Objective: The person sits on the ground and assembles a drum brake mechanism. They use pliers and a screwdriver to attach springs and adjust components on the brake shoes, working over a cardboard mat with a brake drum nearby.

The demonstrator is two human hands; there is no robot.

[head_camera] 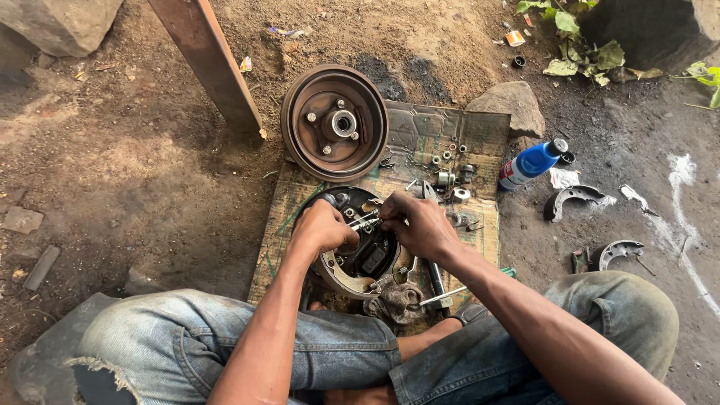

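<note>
Ground: you are sitting on bare dirt ground (150,172) with your knees spread, and a flattened cardboard sheet (420,135) is lying between them as your work mat.

Brake drum: a rusty brake drum (335,122) is leaning open face up at the far edge of the cardboard, well apart from both hands.

Backing plate: the round backing plate (360,259) is lying flat on the near part of the cardboard, just in front of your legs, with a curved brake shoe (337,277) following its near-left rim.

Left hand: your left hand (324,227) is resting on the plate's left side, fingers curled down and closing on the left end of a small metal spring piece (365,220).

Right hand: your right hand (417,223) is coming in from the right, fingertips pinching narrowly at the other end of the same piece; how firmly it is closing you cannot tell.

Key relation: the spring piece is lying between your two grips, touching both, its long axis running left to right across the upper half of the plate. Neither hand is clearly nearer.

Long tool: a dark, long-handled tool (437,279) is lying on the cardboard just under your right wrist, pointing toward you.

Spray can: a blue spray can (531,163) is lying tilted on the dirt, right of the cardboard.

Spare shoes: two loose curved shoes (571,199) are lying further right.

Small parts: nuts and washers (448,169) are sitting scattered beyond your right hand.
</note>
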